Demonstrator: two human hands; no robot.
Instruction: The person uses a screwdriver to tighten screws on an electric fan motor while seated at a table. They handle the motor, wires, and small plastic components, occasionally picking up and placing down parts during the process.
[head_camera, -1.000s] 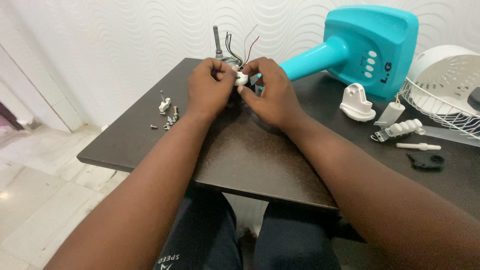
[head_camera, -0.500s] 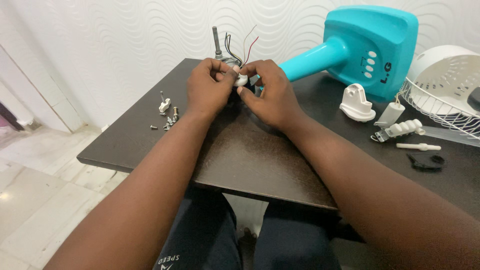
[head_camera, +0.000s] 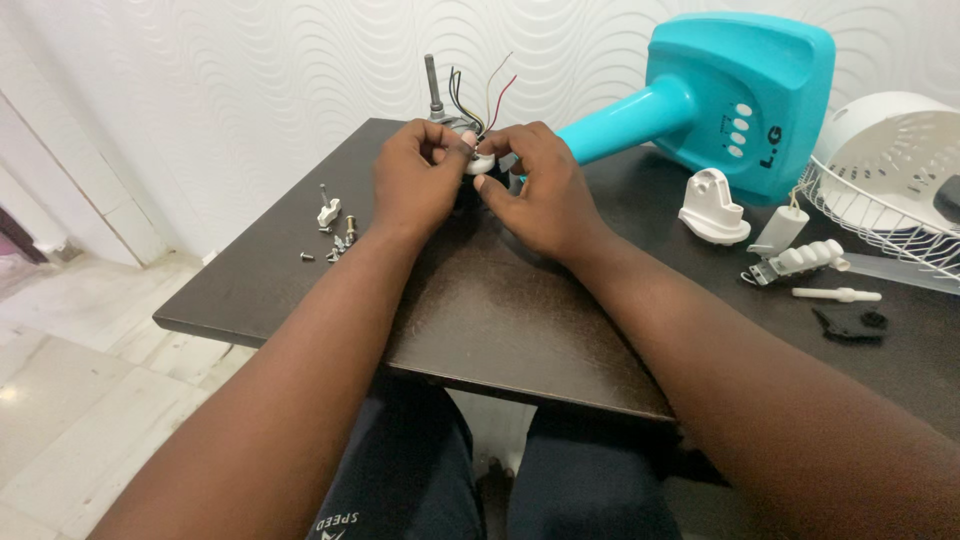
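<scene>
Both your left hand (head_camera: 418, 180) and right hand (head_camera: 540, 190) pinch the small white part (head_camera: 482, 163); slip, and it drops among the far wires (head_camera: 478, 100).

motor (head_camera: 452, 118) mostly behind hands, fan grille (head_camera: 890, 215) cropped (right edge)

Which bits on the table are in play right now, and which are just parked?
In play:
left hand
right hand
small white part
motor with wires

Parked:
screws
teal fan housing
white bracket
black clip
wire grille
</scene>
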